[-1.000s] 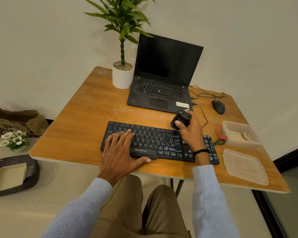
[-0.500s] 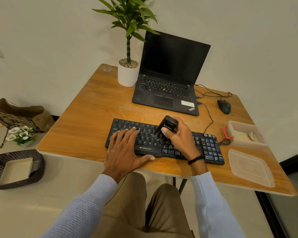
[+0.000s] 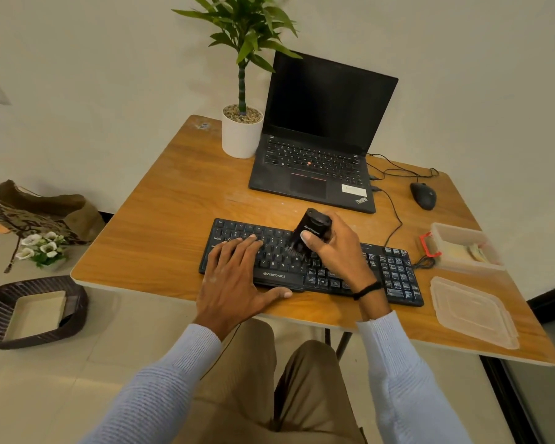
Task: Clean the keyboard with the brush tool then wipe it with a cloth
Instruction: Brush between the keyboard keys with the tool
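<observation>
Head view of a person seated at a wooden worktop, brushing step in progress. The right hand is clamped round the black brush tool, thumb across its front. The tool is tilted, with its bristles down on the keys near the middle of the black keyboard. The left hand lies flat on the left half of the keyboard, fingers straight and spread and thumb along the front edge; it holds nothing and appears to steady the board.

Progress, as judged: the first step, brushing, is under way. How many keys are already brushed cannot be told. The second step, wiping, is not yet begun, and neither hand holds a cloth. The pale contents of the clear container at the right edge may include the cloth, but they are too indistinct to name.

Count:
- one keyboard
- one brush tool
- two hands
- one open laptop with a dark screen
- one wired mouse
- one potted plant
- one container
- one loose lid, nearer the person than the container
</observation>
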